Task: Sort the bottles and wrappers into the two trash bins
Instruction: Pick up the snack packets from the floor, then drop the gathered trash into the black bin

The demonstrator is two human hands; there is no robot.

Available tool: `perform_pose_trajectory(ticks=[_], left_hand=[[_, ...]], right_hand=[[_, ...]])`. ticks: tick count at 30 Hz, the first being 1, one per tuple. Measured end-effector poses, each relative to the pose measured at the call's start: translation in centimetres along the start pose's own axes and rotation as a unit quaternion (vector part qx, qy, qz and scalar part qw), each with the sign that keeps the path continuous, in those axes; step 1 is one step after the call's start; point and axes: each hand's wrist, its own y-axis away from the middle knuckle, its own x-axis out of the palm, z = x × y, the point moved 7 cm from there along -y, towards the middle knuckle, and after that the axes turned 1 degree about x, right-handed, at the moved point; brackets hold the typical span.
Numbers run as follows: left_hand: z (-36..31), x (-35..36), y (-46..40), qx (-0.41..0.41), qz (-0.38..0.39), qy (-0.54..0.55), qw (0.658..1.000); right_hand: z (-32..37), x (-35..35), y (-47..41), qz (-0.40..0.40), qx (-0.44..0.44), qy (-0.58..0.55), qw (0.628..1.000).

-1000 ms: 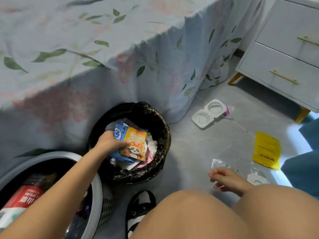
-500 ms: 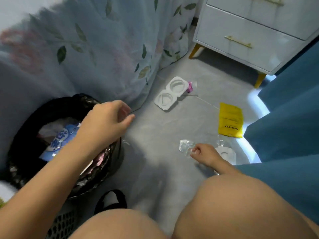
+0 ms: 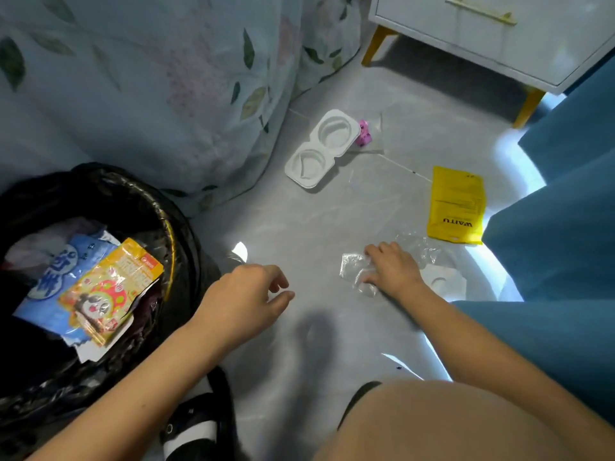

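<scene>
wrappers (image 3: pixel 96 287) in bin (image 3: pixel 173 227) at left; pouch (image 3: pixel 456 204) right of tray (image 3: pixel 319 148)

Head cam, looks down, close to floor (image 3: pixel 299 234).
</scene>
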Motion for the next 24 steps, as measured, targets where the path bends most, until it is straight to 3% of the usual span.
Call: perform_pose_trajectory(ticks=[4, 7, 9, 12, 14, 15, 17, 18, 21, 24], left_hand=[[0.4, -0.1, 0.1, -0.018, 0.004, 0.012, 1.000], [0.4, 0.0, 0.3, -0.020, 0.006, 0.043, 0.999], [0.1, -0.1, 0.5, -0.027, -0.007, 0.089, 0.996], [0.0, 0.0, 0.6, -0.084, -0.026, 0.210, 0.974], [0.2, 0.6, 0.6, -0.148, -0.011, 0.348, 0.926], [0.2, 1.2, 0.7, -0.182, 0.007, 0.438, 0.880], [0.1, 2.3, 1.1, -0.230, 0.053, 0.569, 0.788], [0.1, 2.6, 1.1, -0.229, 0.069, 0.582, 0.777], [0.4, 2.8, 1.1, -0.215, 0.055, 0.536, 0.814], [1.5, 2.8, 1.0, -0.220, 0.005, 0.516, 0.828]], right_hand=[[-0.2, 1.0, 0.2, 0.021, 0.006, 0.046, 0.999], [0.1, 0.7, 1.2, 0.034, 0.038, -0.100, 0.994], [0.9, 0.0, 2.1, 0.015, 0.053, -0.286, 0.957], [3.9, -2.2, 4.1, -0.001, 0.025, -0.496, 0.868], [6.6, -3.7, 5.6, 0.036, -0.026, -0.584, 0.810], [7.8, -4.5, 6.3, 0.050, -0.051, -0.598, 0.799], [9.4, -5.7, 7.4, 0.052, -0.092, -0.555, 0.825], [10.0, -5.9, 7.6, 0.047, -0.109, -0.527, 0.841], [11.2, -5.7, 7.6, 0.055, -0.125, -0.508, 0.850], [10.6, -4.9, 6.8, 0.161, -0.153, -0.465, 0.857]])
